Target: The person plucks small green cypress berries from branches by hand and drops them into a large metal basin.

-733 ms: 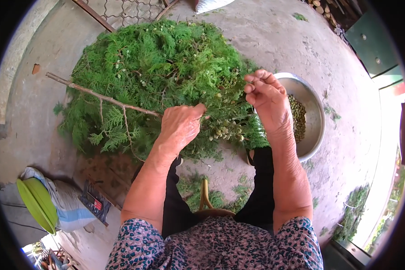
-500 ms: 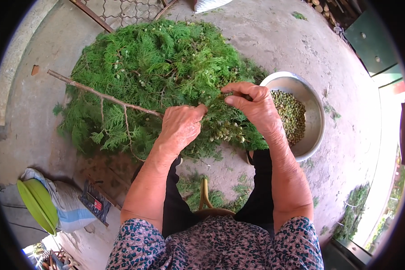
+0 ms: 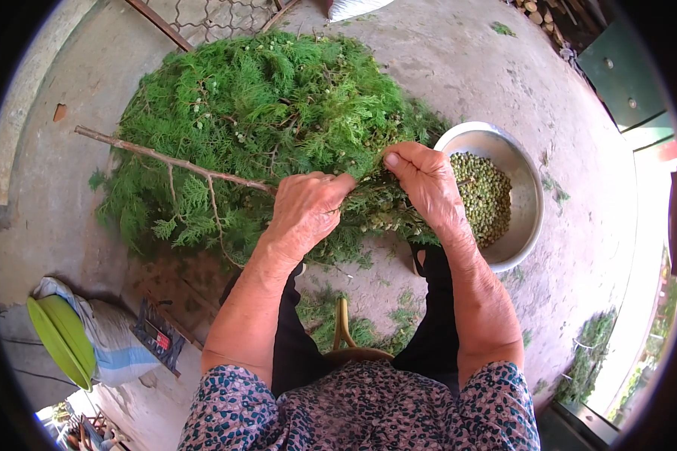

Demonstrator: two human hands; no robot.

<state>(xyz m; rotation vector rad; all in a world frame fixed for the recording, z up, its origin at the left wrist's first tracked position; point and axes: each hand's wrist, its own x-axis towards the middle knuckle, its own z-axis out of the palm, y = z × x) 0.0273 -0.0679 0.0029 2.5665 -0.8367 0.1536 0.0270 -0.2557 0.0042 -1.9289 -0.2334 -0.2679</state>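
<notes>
Branches (image 3: 263,90) lie heaped up, green and leafy, on the floor (image 3: 459,68). The left hand (image 3: 308,204) is closed tight around a long brown stick (image 3: 188,167). The right hand (image 3: 427,184) pinches a green twig (image 3: 371,179) near it. Just beside the right hand sits a round metal bowl (image 3: 526,199) with many small green balls (image 3: 487,201) inside.

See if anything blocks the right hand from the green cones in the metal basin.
Only the left rim of the metal basin, partly hidden behind the right hand, lies between; nothing else visible blocks the green cones.
</notes>
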